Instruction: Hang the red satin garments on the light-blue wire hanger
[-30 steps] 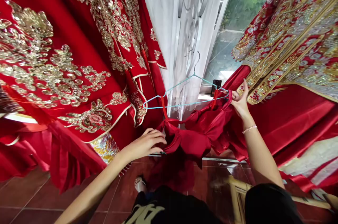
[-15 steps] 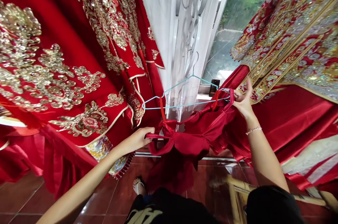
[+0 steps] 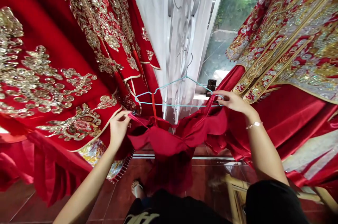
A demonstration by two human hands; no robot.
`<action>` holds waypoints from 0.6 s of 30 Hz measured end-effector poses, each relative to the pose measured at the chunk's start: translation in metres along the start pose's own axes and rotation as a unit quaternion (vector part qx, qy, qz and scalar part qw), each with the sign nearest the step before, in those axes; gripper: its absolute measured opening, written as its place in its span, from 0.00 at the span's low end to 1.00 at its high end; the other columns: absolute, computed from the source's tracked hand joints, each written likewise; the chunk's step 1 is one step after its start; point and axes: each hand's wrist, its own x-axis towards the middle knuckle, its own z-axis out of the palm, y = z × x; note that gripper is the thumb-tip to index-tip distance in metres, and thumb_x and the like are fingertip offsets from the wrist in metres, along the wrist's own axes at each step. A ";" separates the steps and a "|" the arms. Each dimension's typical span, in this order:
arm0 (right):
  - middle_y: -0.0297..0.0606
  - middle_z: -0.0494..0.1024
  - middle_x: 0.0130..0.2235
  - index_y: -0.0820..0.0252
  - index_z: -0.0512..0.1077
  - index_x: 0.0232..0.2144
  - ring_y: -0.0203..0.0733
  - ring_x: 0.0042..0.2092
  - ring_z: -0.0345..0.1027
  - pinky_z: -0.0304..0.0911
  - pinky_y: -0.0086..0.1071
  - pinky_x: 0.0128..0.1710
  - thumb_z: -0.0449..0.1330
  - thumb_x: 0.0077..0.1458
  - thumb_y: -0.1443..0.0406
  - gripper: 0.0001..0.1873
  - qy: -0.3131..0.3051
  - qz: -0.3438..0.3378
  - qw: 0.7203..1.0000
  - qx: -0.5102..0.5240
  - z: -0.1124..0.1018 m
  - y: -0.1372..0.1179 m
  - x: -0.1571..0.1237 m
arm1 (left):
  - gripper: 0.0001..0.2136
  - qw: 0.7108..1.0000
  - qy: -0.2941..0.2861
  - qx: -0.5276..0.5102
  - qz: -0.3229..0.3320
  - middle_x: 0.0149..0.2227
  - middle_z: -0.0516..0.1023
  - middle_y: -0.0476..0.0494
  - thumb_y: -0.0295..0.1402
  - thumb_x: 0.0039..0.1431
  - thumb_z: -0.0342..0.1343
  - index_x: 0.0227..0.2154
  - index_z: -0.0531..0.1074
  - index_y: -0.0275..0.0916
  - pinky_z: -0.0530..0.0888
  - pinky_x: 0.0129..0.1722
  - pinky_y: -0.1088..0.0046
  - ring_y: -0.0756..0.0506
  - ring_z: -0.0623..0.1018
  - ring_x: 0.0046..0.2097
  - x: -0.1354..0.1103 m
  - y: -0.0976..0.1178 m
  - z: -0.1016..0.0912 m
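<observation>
Between embroidered red gowns point(image 3: 66, 41) and a white curtain point(image 3: 150, 23), the left hand point(image 3: 118, 129) pinches one edge of a red dress point(image 3: 161, 143), the right hand point(image 3: 232, 101) gripping the other by a blue hanger point(image 3: 174, 105).

Red satin dress point(image 3: 179, 136) hung under pale blue wire hanger point(image 3: 171, 104), thin red strap point(image 3: 153, 106) lying over lower bar. Second strap point(image 3: 210, 104) pulled up toward right end. Bodice point(image 3: 158, 141) sagged in loose folds, skirt point(image 3: 170, 171) dropped below, hook point(image 3: 189, 64) tilted.

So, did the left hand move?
Yes, the left hand moved up and farther from the white sheer curtain, toward the red gold-embroidered robe.
</observation>
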 end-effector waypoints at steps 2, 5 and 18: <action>0.36 0.82 0.32 0.57 0.81 0.48 0.39 0.31 0.72 0.73 0.35 0.37 0.60 0.55 0.57 0.21 0.000 -0.013 0.999 -0.039 -0.002 0.007 -0.006 | 0.15 0.990 -0.024 -0.094 -0.099 0.23 0.71 0.52 0.44 0.47 0.63 0.33 0.74 0.39 0.76 0.25 0.70 0.49 0.74 0.23 0.013 -0.001 0.001; 0.39 0.84 0.36 0.55 0.81 0.47 0.44 0.35 0.76 0.74 0.38 0.39 0.59 0.57 0.54 0.21 0.021 -0.035 0.998 -0.052 -0.005 0.015 -0.010 | 0.21 0.973 0.004 -0.176 -0.152 0.26 0.76 0.50 0.44 0.42 0.68 0.37 0.73 0.38 0.80 0.28 0.68 0.46 0.80 0.25 0.029 0.005 0.003; 0.44 0.85 0.39 0.55 0.83 0.44 0.48 0.39 0.78 0.76 0.39 0.37 0.59 0.57 0.43 0.27 0.045 -0.037 0.998 -0.014 0.013 0.032 -0.010 | 0.17 0.963 -0.216 -0.081 0.139 0.37 0.81 0.45 0.29 0.54 0.60 0.48 0.71 0.37 0.74 0.37 0.74 0.48 0.80 0.34 0.096 0.074 0.056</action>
